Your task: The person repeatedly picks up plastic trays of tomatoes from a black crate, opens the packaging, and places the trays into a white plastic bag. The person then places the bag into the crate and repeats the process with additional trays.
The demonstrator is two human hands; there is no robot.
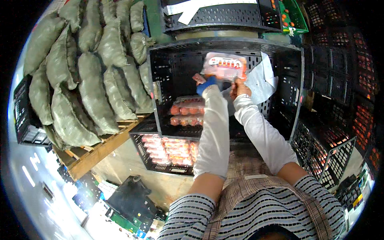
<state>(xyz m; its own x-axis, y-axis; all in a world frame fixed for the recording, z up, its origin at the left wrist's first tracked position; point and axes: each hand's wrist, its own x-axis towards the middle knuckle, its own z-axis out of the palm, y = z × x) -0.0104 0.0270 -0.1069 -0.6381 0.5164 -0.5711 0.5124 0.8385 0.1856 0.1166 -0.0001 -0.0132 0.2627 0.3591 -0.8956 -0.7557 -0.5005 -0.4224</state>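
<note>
Both of my hands are at the lower edge of a clear plastic pack of red produce (225,66), probably tomatoes, which bears a printed label. My left hand (207,85), partly covered in blue, grips its lower left side. At its lower right corner, my bare right hand (240,89) pinches the plastic. The pack is held over a black plastic crate (177,69). More packs (186,111) are stacked inside that crate, partly hidden by my left sleeve. Beside my right hand, a white sheet (264,80) leans against the crate's perforated surface.
Filled green mesh sacks (97,90) are piled on a wooden pallet (99,159) at the left. Below sits another black crate (139,147) with several packs. Black crates (324,153) stand at the right. A green crate (300,18) holds red produce at the top.
</note>
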